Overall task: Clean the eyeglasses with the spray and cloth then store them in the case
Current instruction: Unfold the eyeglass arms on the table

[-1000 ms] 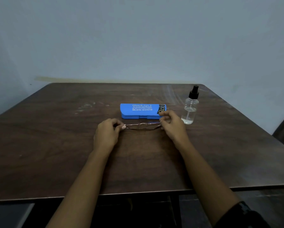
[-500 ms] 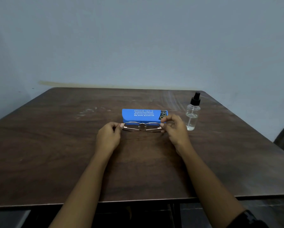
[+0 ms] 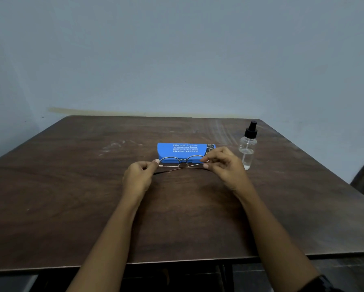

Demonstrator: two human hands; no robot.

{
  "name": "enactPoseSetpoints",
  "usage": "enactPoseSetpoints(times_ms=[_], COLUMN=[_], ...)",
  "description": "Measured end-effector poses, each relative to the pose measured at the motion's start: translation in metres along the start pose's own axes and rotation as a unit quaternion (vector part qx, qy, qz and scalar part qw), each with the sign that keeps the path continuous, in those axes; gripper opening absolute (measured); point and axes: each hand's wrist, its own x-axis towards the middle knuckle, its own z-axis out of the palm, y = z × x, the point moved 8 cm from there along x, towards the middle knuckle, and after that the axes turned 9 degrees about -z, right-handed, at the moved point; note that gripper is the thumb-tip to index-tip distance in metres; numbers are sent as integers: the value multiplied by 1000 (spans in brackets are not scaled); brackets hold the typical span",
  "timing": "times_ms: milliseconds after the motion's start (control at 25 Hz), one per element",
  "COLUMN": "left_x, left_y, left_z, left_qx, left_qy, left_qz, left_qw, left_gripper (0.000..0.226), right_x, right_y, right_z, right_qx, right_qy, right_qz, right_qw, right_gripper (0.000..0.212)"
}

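Seemingly both hands (image 3: 138, 178) (image 3: 225, 168) pinch eyeglasses (image 3: 183, 163) ends.

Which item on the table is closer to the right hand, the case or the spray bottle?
The blue case: the right hand overlaps its right end, while the clear spray bottle stands apart, further right.

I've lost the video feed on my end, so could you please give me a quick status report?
Left hand and right hand pinch the ends of the glasses. Temples folded, crossed. Case shut behind; spray bottle untouched at right. No cloth visible.
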Motion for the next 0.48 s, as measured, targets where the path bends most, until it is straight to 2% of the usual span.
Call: enactPoseSetpoints(times_ms=[160,320,480], left_x=[-1,-7,-13], left_y=[2,10,18], left_z=[-1,1,2], left_qx=[-28,-29,-40], left_qy=[-3,-18,-33], left_qz=[24,55,83], left_qw=[999,998,995], left_gripper=[24,24,26], right_x=[1,2,0], right_y=[0,-11,-21], right_z=[-2,-11,-17], right_qx=[-102,-168,-188], right_qy=[2,47,85], right_qz=[-19,-71,-115], right_qw=[995,982,972], right_gripper=[14,15,14])
